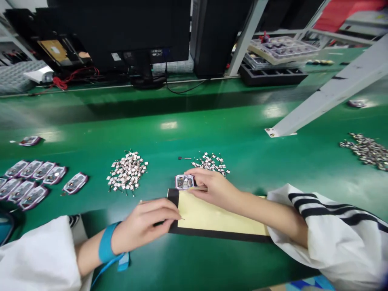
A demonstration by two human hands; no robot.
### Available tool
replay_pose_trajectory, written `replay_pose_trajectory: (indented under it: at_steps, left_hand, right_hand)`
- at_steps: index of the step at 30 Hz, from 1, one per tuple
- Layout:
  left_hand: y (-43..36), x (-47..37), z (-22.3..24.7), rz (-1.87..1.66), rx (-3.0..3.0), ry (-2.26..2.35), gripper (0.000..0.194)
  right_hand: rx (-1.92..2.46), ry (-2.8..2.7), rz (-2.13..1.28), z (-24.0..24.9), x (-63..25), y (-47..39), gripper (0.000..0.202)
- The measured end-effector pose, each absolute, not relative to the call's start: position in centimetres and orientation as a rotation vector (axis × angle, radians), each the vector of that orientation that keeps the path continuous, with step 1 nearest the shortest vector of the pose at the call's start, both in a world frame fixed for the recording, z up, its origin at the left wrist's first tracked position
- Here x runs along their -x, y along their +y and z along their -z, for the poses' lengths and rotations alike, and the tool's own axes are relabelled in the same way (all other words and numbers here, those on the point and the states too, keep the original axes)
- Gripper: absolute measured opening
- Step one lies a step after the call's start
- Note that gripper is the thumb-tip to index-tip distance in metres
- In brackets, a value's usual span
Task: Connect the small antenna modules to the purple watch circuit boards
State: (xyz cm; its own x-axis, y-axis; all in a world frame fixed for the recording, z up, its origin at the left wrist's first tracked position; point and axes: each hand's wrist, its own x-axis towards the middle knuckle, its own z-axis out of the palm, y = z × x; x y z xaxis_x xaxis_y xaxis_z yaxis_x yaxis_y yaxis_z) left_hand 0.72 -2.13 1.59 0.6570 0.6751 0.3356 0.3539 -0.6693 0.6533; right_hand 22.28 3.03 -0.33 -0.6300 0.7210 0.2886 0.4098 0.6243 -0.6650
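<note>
My right hand [212,186] grips a small purple-rimmed electronic device [184,182], its circuit board facing up. A thin, pale tool-like piece [200,188] shows between the same fingers; its kind is unclear. Below and to the left, my left hand [156,218] has its thumb and fingertips pinched together over the left edge of a yellow sheet [221,212] on a black mat [218,234]. A tiny dark wire-like end pokes out from that pinch, but what it belongs to is hidden. Behind the right hand lies a pile of small silvery parts with wires [210,161].
Another pile of small wired parts [127,171] lies left of centre. Several similar purple-rimmed devices [33,196] are laid out at far left. A small dark tool [184,158] rests beyond my hands. A grey metal post [327,93] slants across the right, near more small parts [365,150].
</note>
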Motion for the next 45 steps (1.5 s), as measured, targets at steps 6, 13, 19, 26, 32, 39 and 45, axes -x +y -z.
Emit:
replay_pose_trajectory:
  at_steps: [6, 13, 19, 26, 32, 39, 45]
  left_hand:
    - [-2.3, -3.1, 0.0, -0.556, -2.305, 0.673, 0.018]
    - [-2.3, -4.1, -0.5, -0.416, -2.609, 0.426, 0.020]
    - [-2.7, -4.2, -0.6, -0.459, -2.882, 0.373, 0.023]
    - [-1.4, -2.5, -1.9, -0.871, -2.516, 0.835, 0.015]
    - [-1.0, -2.1, -1.2, -0.852, -2.362, 0.968, 0.010]
    - [-1.9, -2.4, 0.1, -0.554, -2.505, 0.625, 0.019]
    - [-1.3, -2.0, -0.2, -0.750, -2.492, 0.770, 0.014]
  right_hand:
    - [0.960, -2.240, -0.686, 0.0, -22.3, 3.2, 0.003]
    - [0.994, -2.275, -0.606, 0.6, -21.7, 4.2, 0.012]
    - [1.072, -2.262, -0.516, 0.4, -24.5, 4.4, 0.003]
    - [1.131, -2.439, -0.338, -0.4, -22.8, 2.5, 0.030]
    - [0.977, -2.510, -0.376, -1.1, -22.8, 3.9, 0.036]
    - [0.552, -2.673, -0.762, -1.2, -23.3, 6.3, 0.019]
    - [0.587, -2.633, -0.506, -0.6, -21.8, 5.4, 0.020]
